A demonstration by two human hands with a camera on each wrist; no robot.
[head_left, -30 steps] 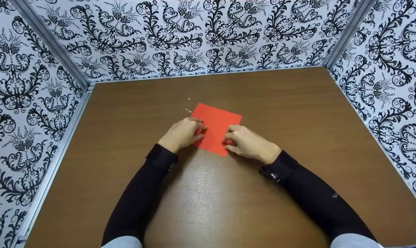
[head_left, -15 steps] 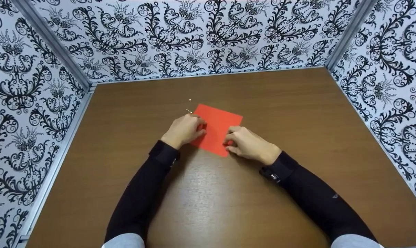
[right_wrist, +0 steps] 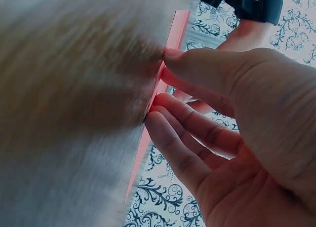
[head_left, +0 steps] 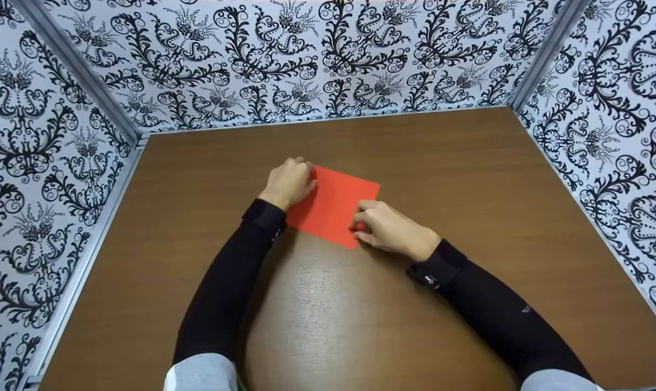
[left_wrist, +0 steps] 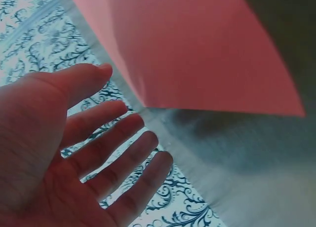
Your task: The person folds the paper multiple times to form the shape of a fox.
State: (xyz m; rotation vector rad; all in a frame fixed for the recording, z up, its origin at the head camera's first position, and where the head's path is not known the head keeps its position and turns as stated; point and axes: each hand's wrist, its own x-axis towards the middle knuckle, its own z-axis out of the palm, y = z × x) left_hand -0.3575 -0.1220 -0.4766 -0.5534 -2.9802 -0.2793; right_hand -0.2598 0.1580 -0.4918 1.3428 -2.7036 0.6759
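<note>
A square sheet of red paper [head_left: 333,209] lies at an angle on the brown table. My left hand [head_left: 290,182] is over its far left corner. In the left wrist view the left hand [left_wrist: 74,153] has its fingers straight and spread, beside an edge of the paper [left_wrist: 197,59], with nothing in its grasp. A dark shadow shows along that edge. My right hand [head_left: 393,228] is at the paper's right edge. The right wrist view shows the right hand's [right_wrist: 237,118] thumb and fingertips resting apart on the paper [right_wrist: 174,37], which appears nearly edge-on.
The brown table [head_left: 469,174] extends around the paper on all sides. White walls with a black scroll pattern [head_left: 306,60] enclose it at the back and both sides, with a grey metal post [head_left: 550,54] in the right corner.
My left hand has moved away from me along the paper's left side to its far corner, covering the small bright specks seen there. My right hand and the paper have hardly moved.
</note>
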